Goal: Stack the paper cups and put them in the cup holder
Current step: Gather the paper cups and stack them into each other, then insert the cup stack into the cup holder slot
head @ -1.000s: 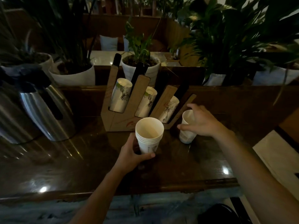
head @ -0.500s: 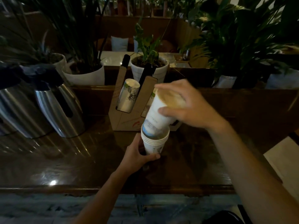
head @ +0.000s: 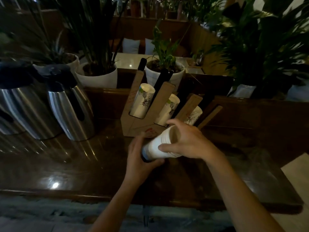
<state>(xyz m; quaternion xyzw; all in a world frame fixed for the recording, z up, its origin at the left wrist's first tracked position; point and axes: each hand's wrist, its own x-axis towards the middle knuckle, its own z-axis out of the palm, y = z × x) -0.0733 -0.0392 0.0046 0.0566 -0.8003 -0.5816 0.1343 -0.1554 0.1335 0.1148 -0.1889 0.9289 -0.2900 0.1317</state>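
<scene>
A stack of white paper cups [head: 160,144] lies tilted in both my hands, its open mouth facing up and to the right. My left hand [head: 138,158] cups the stack's bottom end. My right hand [head: 189,141] wraps the rim end. Just behind them on the dark wooden counter stands the cardboard cup holder [head: 133,126], with slanted slots. Three of its slots hold printed paper cups: left [head: 142,102], middle [head: 167,111] and right [head: 192,116]. The rightmost slot shows no cup.
Two steel thermos jugs [head: 66,108] stand at the left of the counter [head: 66,164]. White plant pots [head: 100,77] with tall leaves line the ledge behind the holder. A pale floor strip [head: 296,173] shows at the right, past the counter's end.
My right hand pushed the single cup fully into the stack. The stack went from upright to tilted, now gripped at both ends, and the view shifted closer to the holder.
</scene>
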